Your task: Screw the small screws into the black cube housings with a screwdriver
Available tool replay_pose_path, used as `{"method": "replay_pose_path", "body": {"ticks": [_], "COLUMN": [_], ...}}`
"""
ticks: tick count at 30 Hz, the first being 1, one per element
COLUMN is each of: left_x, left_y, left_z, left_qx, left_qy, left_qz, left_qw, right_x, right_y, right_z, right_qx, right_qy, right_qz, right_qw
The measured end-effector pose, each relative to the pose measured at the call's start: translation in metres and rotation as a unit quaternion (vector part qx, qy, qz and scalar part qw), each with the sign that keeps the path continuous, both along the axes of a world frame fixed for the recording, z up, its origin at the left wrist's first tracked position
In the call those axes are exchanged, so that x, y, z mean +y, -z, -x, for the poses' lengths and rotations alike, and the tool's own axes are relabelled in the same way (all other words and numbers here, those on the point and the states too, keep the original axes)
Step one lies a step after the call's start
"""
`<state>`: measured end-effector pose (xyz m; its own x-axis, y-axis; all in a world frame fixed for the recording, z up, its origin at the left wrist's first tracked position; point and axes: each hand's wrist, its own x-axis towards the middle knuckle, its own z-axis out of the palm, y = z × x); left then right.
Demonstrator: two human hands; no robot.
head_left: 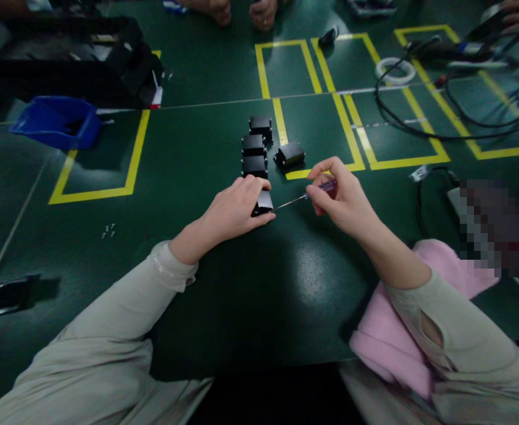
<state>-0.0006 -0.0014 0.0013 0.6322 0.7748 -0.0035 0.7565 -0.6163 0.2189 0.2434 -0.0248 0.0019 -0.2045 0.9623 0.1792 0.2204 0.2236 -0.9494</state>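
Note:
My left hand point(242, 206) is closed around a small black box point(263, 202) on the green table, its thumb along the near edge. Between the fingers of my right hand point(341, 195) is a screwdriver point(328, 185) with a clear purplish handle. Its thin shaft points left, and the tip meets the box's near right corner. Just beyond my left hand, similar black boxes point(253, 165) stand in a row. One more black box point(291, 154) sits to the right of that row, tilted. My left fingers hide part of the held box.
Loose screws point(108, 230) lie at left. A blue bin point(58, 123) and a black tray point(69, 65) stand at the far left. Cables point(401, 121) and a white ring point(394, 71) lie far right. A pink cloth point(392, 336) is under my right forearm. Another person's hands point(263, 13) rest opposite.

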Motion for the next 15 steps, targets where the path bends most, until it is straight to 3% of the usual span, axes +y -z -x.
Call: {"method": "replay_pose_path", "body": {"ticks": [15], "left_x": [0.0002], "left_y": [0.0015], "left_z": [0.0003], "left_qx": [-0.002], "left_qy": [0.005], "left_qz": [-0.002], "left_qw": [1.0], "right_x": [0.0], "right_y": [-0.0001], "right_z": [-0.0003], "right_qx": [-0.002], "right_qy": [-0.004], "right_qz": [-0.015], "right_qw": [1.0]}}
